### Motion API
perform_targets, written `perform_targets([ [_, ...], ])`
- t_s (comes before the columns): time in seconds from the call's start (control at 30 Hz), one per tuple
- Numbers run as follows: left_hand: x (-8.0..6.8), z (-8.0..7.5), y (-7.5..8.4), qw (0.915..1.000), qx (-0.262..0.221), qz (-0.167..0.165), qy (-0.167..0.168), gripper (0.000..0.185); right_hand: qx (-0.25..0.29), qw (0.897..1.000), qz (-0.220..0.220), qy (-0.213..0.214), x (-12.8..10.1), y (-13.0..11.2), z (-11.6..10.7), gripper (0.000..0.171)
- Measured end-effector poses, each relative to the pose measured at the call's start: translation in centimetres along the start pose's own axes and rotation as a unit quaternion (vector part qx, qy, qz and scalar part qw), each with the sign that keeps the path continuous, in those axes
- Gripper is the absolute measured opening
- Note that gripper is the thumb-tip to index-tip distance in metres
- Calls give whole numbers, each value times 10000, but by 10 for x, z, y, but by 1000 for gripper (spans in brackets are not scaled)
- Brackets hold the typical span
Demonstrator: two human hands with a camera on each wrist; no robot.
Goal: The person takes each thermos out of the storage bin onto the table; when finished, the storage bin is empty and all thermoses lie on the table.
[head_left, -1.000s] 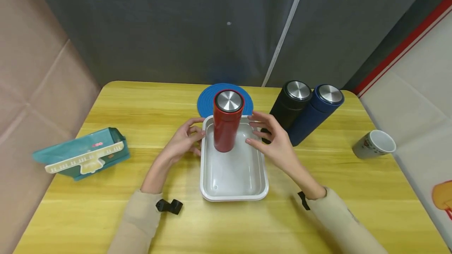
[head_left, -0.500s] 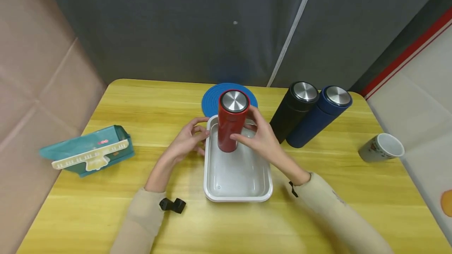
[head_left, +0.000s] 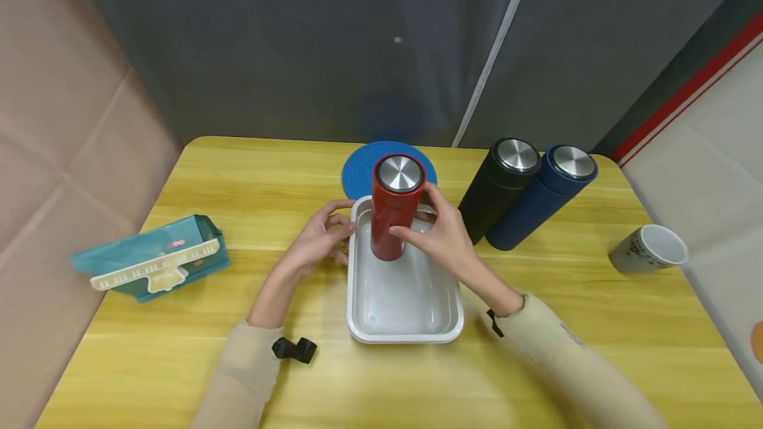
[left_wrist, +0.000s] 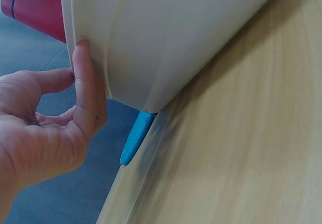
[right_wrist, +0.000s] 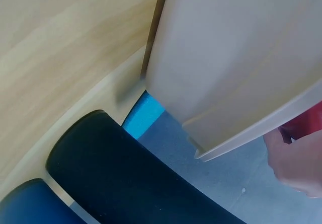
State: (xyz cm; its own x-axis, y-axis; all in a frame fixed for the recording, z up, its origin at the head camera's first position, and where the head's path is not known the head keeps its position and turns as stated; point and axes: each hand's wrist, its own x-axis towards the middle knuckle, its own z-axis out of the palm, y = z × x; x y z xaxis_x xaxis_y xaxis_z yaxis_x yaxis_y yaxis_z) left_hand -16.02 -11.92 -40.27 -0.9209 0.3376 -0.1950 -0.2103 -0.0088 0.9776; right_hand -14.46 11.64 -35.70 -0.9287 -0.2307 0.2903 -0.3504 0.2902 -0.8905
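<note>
In the head view a red thermos (head_left: 387, 237) with a steel-topped lid stands upright in the far part of a white plastic tub (head_left: 402, 336). My right hand (head_left: 444, 234) grips the thermos from the right, thumb on the near side, other fingers largely hidden behind it. My left hand (head_left: 322, 237) is at the tub's left rim. In the left wrist view, the left hand (left_wrist: 50, 123) holds the rim edge with its thumb, one finger lying against the outer wall. Part of the right hand (right_wrist: 297, 158) shows past the rim in the right wrist view.
Just right of the tub a black thermos (head_left: 491, 190) and a blue thermos (head_left: 536, 204) stand close together. A round blue mat (head_left: 360, 171) lies behind the tub. A patterned cup (head_left: 632, 253) is far right; a teal bag (head_left: 149, 243) with a cream clip is far left.
My right hand has moved left from beside the tub's right rim and taken hold of the red thermos. The left hand stays at the rim; the whole view has shifted slightly.
</note>
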Motion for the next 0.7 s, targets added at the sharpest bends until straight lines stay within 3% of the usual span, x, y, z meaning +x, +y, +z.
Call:
perform_targets([
  [0.43, 1, 0, -1, 9999, -79, 63, -3, 47, -206, 9996, -192, 85, -20, -12, -6, 70],
  [0.7, -1, 0, -4, 9997, -223, 63, -51, 48, -90, 9987, -279, 414, -31, -27, -11, 68],
])
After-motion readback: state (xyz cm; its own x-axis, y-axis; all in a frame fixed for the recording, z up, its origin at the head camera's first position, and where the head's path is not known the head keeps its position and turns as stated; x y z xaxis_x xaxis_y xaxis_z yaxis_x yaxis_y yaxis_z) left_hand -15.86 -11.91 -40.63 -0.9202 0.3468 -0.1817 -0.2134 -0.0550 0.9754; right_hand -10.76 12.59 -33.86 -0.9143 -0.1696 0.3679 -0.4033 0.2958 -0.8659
